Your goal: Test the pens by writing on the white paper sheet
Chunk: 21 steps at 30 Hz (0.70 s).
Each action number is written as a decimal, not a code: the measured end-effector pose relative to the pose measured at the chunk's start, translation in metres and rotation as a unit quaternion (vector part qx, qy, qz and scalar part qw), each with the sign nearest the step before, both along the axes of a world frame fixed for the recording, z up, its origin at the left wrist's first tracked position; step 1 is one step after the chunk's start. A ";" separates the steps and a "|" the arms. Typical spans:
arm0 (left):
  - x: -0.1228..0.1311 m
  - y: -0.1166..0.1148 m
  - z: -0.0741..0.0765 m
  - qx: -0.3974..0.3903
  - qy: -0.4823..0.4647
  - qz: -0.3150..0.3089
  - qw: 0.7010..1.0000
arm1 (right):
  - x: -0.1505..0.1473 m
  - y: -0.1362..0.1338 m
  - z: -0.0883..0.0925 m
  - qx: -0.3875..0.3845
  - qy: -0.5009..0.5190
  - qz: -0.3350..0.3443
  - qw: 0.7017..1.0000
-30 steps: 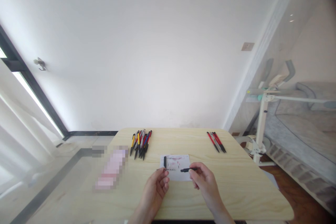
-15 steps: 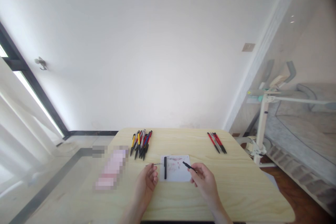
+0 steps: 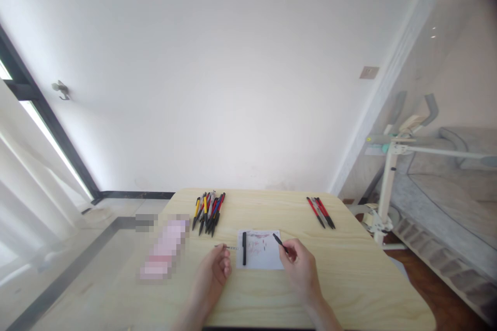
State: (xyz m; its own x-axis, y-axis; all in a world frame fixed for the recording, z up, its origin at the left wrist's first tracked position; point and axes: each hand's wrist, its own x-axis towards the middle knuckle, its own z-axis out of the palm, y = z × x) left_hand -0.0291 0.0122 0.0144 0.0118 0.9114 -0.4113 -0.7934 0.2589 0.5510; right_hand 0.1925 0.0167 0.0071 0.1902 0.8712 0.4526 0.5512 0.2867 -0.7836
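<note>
A small white paper (image 3: 261,253) with red scribbles lies on the wooden table (image 3: 349,279). My right hand (image 3: 301,266) is closed on a thin black pen part (image 3: 278,241), its tip over the paper's right half. My left hand (image 3: 212,274) rests curled at the paper's left, fingertips by a thin clear refill (image 3: 229,247) lying on the table; I cannot tell whether they pinch it. A black pen barrel (image 3: 244,248) lies on the paper's left edge.
A bundle of several coloured pens (image 3: 208,211) lies at the table's back left. Three red and black pens (image 3: 320,211) lie at the back right. A blurred pink object (image 3: 165,249) sits on the left. A white stand (image 3: 386,186) and grey bed are right.
My left hand has put the black barrel down on the paper's left edge and drawn back to the left. My right hand has tilted its black part upward over the paper.
</note>
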 end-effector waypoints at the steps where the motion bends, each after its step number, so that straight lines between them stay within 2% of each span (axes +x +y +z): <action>1: 0.000 -0.001 -0.001 0.003 -0.001 -0.005 1.000 | -0.001 0.001 0.000 -0.001 -0.024 0.000 1.000; 9: -0.002 -0.006 -0.003 0.024 -0.003 -0.025 0.999 | -0.002 0.008 0.000 -0.065 -0.206 -0.016 0.976; 21: -0.002 -0.009 -0.006 0.041 0.009 -0.038 0.998 | -0.005 0.007 -0.009 -0.044 -0.274 -0.049 0.959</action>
